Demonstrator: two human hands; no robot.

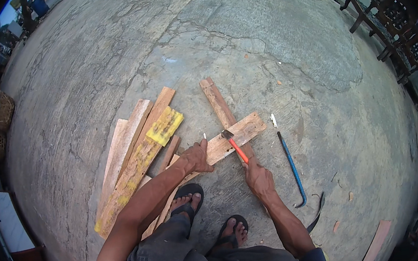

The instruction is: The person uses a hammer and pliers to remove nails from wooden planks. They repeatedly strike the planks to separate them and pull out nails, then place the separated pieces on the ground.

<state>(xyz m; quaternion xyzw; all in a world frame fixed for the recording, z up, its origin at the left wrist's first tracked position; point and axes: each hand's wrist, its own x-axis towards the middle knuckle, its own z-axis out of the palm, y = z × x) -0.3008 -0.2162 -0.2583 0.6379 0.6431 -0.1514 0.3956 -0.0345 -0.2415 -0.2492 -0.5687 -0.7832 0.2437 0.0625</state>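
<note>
A light wooden plank (247,128) lies at a slant across a narrower, darker wooden beam (218,102) on the concrete. My left hand (196,157) is closed on the plank's near left part, with a small white stick (205,136) sticking up by its fingers. My right hand (260,177) grips a hammer (238,149) by its orange-red handle. The dark hammer head rests on or just over the plank where it crosses the beam; whether they touch I cannot tell. Any nail under the head is hidden.
Several loose boards (130,133), one with yellow paint (164,127), lie left of my feet. To the right are a blue pry bar (291,167), a white scrap (273,120) and a black strap (319,211). A carved bench (379,26) stands far right, wicker baskets (0,111) far left.
</note>
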